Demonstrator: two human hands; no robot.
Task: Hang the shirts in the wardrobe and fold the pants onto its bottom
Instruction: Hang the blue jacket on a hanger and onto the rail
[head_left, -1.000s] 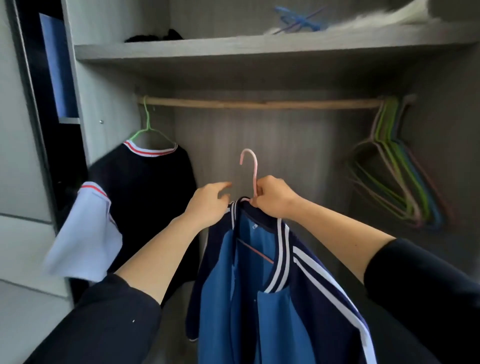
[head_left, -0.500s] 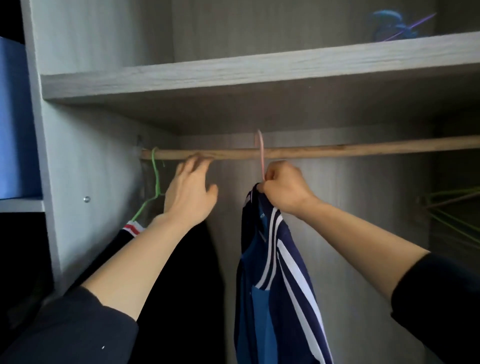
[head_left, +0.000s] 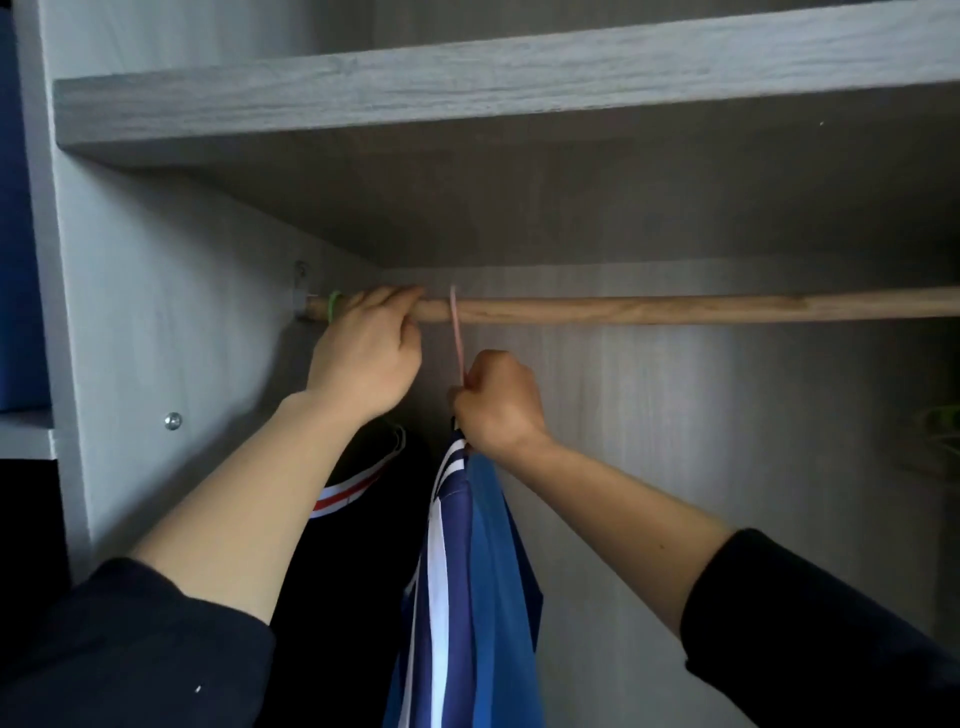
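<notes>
**Blue shirt up at the rod**

Person stands facing the open wardrobe (head_left: 182, 338), both arms raised, dark sleeves pushed back to the forearms.

L hand (head_left: 363, 353): fingers curled over the wooden rod (head_left: 675, 309), gripping it near its L end, just beside the pink hanger (head_left: 456, 332).

R hand (head_left: 498, 400): clenched round the pink hanger's neck, right below the hook. The hook crosses the rod w/ its tip just above the wood; looks hooked over.

Blue shirt (head_left: 467, 597), navy w/ white stripes, hangs straight down from under the R hand, inside the wardrobe, below the rod.

Black shirt (head_left: 343, 597) w/ red-white collar hangs just L of it, touching or nearly so; can't tell which. Its green hanger (head_left: 334, 306) hooks the rod by the wall bracket, L of the L hand.

Grey shelf (head_left: 467, 88) sits above the rod. Blurry greenish hangers (head_left: 940, 426) at far R edge.
</notes>
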